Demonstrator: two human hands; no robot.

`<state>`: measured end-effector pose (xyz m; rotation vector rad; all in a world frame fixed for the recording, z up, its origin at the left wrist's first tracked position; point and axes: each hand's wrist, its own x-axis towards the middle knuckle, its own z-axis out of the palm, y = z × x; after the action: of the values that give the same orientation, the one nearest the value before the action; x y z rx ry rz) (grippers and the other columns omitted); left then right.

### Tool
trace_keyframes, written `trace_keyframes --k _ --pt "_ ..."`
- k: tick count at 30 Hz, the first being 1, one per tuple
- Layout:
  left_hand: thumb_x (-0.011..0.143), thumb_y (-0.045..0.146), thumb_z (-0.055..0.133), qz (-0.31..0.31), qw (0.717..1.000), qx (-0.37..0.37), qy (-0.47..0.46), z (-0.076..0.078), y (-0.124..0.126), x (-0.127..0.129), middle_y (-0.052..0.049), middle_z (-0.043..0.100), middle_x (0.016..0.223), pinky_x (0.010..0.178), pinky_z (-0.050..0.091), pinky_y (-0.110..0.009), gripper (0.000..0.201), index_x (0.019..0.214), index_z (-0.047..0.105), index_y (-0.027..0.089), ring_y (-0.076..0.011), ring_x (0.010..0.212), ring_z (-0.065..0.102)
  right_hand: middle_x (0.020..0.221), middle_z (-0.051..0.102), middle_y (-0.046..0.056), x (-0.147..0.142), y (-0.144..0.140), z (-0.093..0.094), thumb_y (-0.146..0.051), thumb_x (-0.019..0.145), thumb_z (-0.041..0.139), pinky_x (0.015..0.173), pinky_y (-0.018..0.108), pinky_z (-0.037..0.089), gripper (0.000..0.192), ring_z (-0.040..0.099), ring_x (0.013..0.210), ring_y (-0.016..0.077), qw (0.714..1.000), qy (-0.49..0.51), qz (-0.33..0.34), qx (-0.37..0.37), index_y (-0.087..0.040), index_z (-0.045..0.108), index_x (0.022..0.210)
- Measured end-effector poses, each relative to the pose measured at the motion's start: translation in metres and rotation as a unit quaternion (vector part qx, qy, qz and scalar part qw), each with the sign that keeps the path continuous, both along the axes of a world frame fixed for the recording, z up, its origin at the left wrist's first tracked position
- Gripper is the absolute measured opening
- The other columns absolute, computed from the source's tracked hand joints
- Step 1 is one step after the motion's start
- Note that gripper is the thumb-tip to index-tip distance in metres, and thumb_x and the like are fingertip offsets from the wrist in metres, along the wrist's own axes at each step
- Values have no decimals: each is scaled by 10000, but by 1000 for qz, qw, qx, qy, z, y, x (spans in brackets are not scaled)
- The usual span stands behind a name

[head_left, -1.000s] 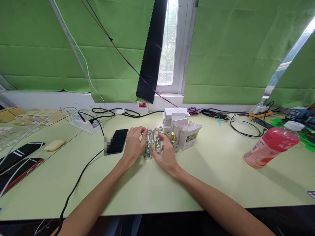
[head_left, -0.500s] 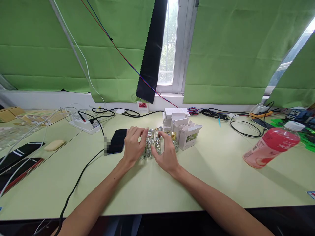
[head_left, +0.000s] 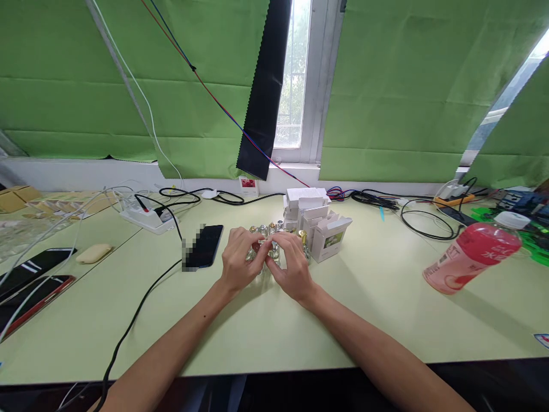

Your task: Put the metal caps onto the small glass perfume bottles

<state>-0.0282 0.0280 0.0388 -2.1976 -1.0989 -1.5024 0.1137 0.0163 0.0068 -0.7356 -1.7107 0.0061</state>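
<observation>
White boxes (head_left: pixel 315 220) right behind bottles (head_left: pixel 268 232)

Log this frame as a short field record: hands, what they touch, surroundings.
left hand: fingers pinched on a small glass bottle, at the cluster
right hand: fingertips meet the left's over the same bottle
small glass bottles: clustered upright, gold and silver caps
white boxes: stacked right behind the cluster
phone: flat, left of the hands
pink drink bottle: far right

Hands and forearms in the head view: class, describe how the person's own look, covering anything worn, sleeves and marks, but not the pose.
Both forearms are bare up to the picture's lower edge; no sleeve shows. The left hand and right hand wear no gloves, and no ring, watch or bracelet can be seen. The left forearm carries one small dark dot. The fingers are slim, with short nails.
</observation>
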Motion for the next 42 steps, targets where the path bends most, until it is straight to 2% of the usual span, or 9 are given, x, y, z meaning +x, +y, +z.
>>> trace_keyframes --k 6,9,13,19,26,30,42 --pt "938 370 503 -29 1000 5 -4 -2 2 -1 -15 569 599 664 428 -371 191 840 577 223 -180 581 503 1074 688 72 1 2 -2 -174 934 521 968 467 507 332 631 1097 244 1000 2 12 -4 -275 564 1247" --pt "964 372 429 -52 999 4 -17 -4 2 -2 -42 614 692 674 450 -366 214 931 566 212 -185 635 533 1046 692 75 3 2 -1 -205 957 508 954 464 512 310 630 1089 246 1000 -3 1 -4 -266 559 1257" --pt "986 288 353 -68 996 -53 -28 -7 1 -2 -53 624 798 716 486 -341 225 1072 539 196 -185 745 574 1058 692 79 7 4 2 -207 974 502 938 444 505 328 630 1064 236 999 17 -27 15 -254 535 1297" --pt "911 219 499 -60 993 -88 47 -2 5 -3 -65 664 929 852 479 -365 203 1106 548 192 -215 918 590 1121 676 90 13 8 3 -210 988 451 954 441 477 361 618 1096 243 997 47 -48 -32 -262 547 1331" --pt "858 353 617 -72 975 -156 144 0 9 -6 -77 685 1054 985 417 -420 476 1283 476 194 -262 1063 581 1060 674 100 14 10 0 -206 977 494 913 413 515 293 612 1059 234 995 88 -56 1 -227 563 1262" --pt "828 443 661 -69 963 -187 180 -3 12 -8 -70 698 1085 1004 394 -448 620 1344 416 201 -281 1093 579 1045 671 95 14 12 -1 -188 974 508 878 394 538 270 617 1034 220 994 82 -65 24 -210 556 1239" --pt "815 392 686 -55 956 -221 183 -7 14 -7 -37 729 1056 1048 362 -467 647 1362 391 214 -265 1082 609 976 681 80 12 15 -3 -146 961 536 852 397 566 213 615 1011 222 996 49 -52 59 -204 571 1163"
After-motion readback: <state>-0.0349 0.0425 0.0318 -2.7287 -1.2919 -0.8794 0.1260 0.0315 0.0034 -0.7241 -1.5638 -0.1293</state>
